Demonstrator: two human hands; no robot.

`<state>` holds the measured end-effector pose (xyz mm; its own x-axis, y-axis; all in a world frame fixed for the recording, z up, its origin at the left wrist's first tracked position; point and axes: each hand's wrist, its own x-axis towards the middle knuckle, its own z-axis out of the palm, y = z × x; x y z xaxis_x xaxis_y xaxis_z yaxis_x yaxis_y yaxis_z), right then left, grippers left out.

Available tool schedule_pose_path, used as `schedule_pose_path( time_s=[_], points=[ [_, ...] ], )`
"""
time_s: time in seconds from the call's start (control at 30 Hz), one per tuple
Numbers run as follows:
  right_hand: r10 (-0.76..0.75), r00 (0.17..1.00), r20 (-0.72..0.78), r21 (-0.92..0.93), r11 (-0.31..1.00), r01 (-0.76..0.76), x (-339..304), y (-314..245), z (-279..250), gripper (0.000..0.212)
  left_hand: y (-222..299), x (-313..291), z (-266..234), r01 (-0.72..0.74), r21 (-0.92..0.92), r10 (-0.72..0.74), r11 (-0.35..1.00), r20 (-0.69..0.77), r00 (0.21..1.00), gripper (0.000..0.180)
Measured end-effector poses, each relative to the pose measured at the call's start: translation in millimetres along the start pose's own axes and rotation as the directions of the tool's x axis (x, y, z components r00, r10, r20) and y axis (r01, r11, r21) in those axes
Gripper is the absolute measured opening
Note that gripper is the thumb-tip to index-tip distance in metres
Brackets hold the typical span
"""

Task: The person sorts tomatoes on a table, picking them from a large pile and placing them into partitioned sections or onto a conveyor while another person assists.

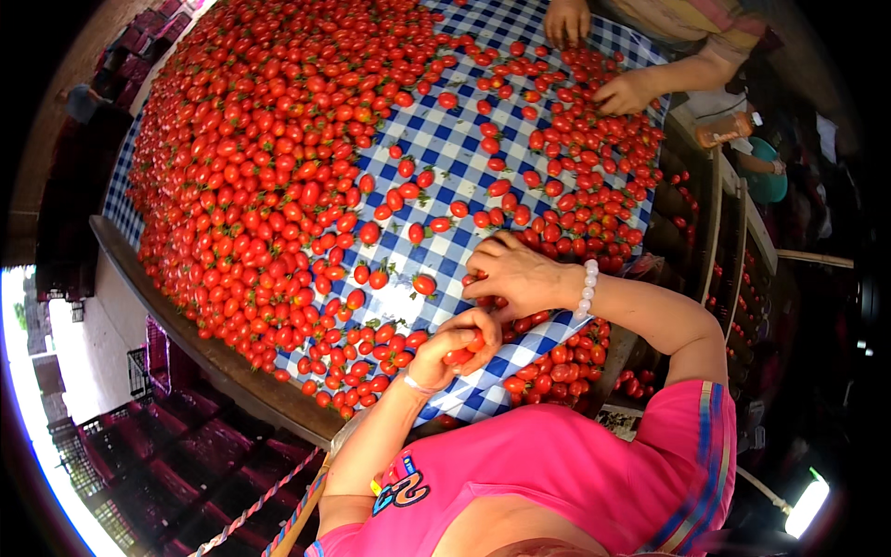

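Observation:
Red grape-shaped cherry tomatoes (278, 158) cover much of a blue and white checked cloth (483, 172). Close to my body, my left hand (455, 348) is curled round cherry tomatoes (477, 341), which show between thumb and fingers. Just beyond it to the right, my right hand (518, 278) bends its fingers down around cherry tomatoes, partly hidden under the palm. A bracelet of pale beads (587, 290) circles that wrist. The two hands nearly meet over the cloth. Several loose tomatoes (424, 284) lie to their left.
Across the table, another person's hands (624, 93) work among tomatoes. A wooden rim (213, 357) bounds the table's near left side. Tomatoes fill slots past wooden slats (713, 223) on the right, near an orange bottle (729, 130). Dark crates (158, 464) stand at lower left.

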<state>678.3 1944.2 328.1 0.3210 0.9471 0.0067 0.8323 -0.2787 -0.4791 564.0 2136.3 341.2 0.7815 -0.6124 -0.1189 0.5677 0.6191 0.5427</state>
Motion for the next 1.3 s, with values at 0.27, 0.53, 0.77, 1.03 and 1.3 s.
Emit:
schedule_pose_path(
  time_s=[0.27,0.53,0.77,1.03,1.3],
  points=[
    [0.456,0.876,-0.155,-0.142,0.867,-0.477,-110,55,-44,0.027,-3,3,-3,0.006,-0.063,-0.007,0.998,-0.027,1.0,0.028],
    [0.796,0.419,-0.437,-0.428,0.226,-0.875,-149,123,-64,0.026,-5,5,-5,0.0,-0.099,-0.008,0.995,-0.076,0.997,0.029],
    [0.658,0.467,-0.59,0.011,0.586,-0.811,-63,155,-59,0.022,-6,4,-16,-0.031,-0.163,-0.007,0.986,-0.224,0.975,0.029],
    [0.415,0.904,0.103,0.614,0.689,-0.386,32,29,-89,0.029,-8,5,-27,-0.174,-0.248,0.057,0.953,-0.418,0.906,0.049],
    [0.308,0.834,-0.457,0.408,0.906,-0.112,151,87,-42,0.022,-1,4,-18,-0.204,-0.352,0.131,0.914,-0.22,0.967,0.038]
  ],
)
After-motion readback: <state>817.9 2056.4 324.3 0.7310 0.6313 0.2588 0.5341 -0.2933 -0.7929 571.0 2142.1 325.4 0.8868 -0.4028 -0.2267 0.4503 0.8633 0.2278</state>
